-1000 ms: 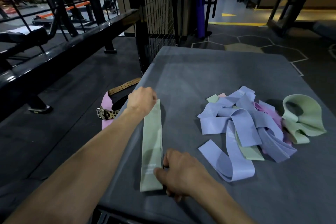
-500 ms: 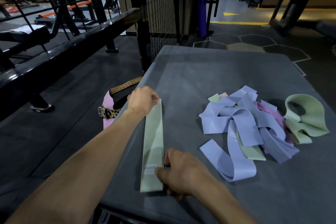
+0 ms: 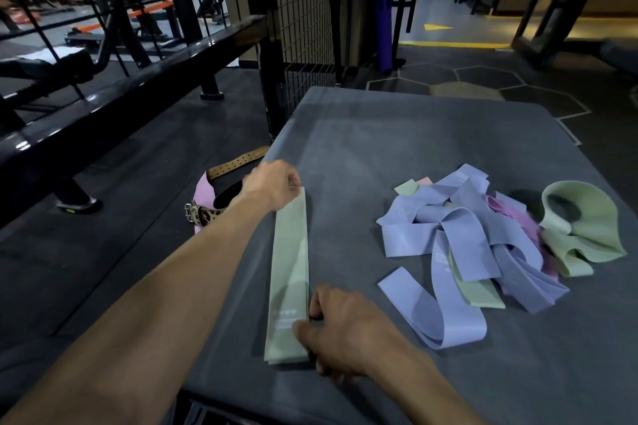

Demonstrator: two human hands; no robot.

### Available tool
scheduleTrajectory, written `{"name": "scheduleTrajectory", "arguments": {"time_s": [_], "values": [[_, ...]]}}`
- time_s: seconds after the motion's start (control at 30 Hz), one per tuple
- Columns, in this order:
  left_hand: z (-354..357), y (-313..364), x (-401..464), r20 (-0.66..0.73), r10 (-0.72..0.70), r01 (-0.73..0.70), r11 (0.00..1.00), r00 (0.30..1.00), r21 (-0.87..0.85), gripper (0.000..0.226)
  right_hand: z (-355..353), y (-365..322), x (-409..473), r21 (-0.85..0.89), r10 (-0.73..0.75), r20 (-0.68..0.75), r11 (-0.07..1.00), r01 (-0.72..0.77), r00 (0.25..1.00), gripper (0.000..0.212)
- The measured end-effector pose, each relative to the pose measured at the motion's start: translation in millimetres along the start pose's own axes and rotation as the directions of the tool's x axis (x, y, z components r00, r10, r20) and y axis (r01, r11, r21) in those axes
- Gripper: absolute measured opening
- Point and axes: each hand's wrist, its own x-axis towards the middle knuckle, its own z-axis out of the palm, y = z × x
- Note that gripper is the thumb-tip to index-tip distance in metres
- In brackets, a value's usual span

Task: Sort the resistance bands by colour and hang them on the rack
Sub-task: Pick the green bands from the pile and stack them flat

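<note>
A flat stack of pale green resistance bands (image 3: 290,269) lies lengthwise near the left edge of the grey table (image 3: 397,134). My left hand (image 3: 272,183) pinches the stack's far end with curled fingers. My right hand (image 3: 341,324) holds the near end, thumb on top of the stack's right edge. To the right sits a tangled pile of lilac bands (image 3: 459,241) mixed with pink bands (image 3: 518,217) and green ones. A curled green band (image 3: 587,228) lies at the pile's right side.
A black wire-mesh rack panel (image 3: 303,10) stands behind the table's far left corner. A long black metal beam (image 3: 121,86) runs along the left. On the floor beside the table lie a pink band (image 3: 200,190) and leather belts (image 3: 238,160).
Both hands keep their hold on the green stack. The view has shifted slightly; nothing else has visibly moved.
</note>
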Motion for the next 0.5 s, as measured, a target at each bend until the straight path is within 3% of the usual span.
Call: {"name": "scheduleTrajectory", "arguments": {"time_s": [0.07, 0.23, 0.33, 0.5], "values": [[-3, 4, 0, 0.013, 0.008, -0.008, 1.0, 1.0, 0.027, 0.007, -1, 1, 0, 0.01, -0.002, -0.001, 1.0, 0.002, 1.0, 0.02], [8, 23, -8, -0.052, -0.009, 0.019, 0.98, 0.999, 0.2, 0.036, -2, 1, 0, 0.024, -0.006, 0.004, 1.0, 0.006, 1.0, 0.026], [16, 31, -10, -0.11, -0.026, 0.052, 0.969, 0.994, 0.243, 0.03, -1, 2, -1, 0.034, -0.011, 0.013, 0.999, 0.011, 1.0, 0.015], [17, 37, -11, -0.11, -0.042, 0.07, 0.961, 0.993, 0.268, 0.022, -1, 5, -6, 0.031, -0.039, 0.029, 0.999, 0.038, 0.999, 0.031]]}}
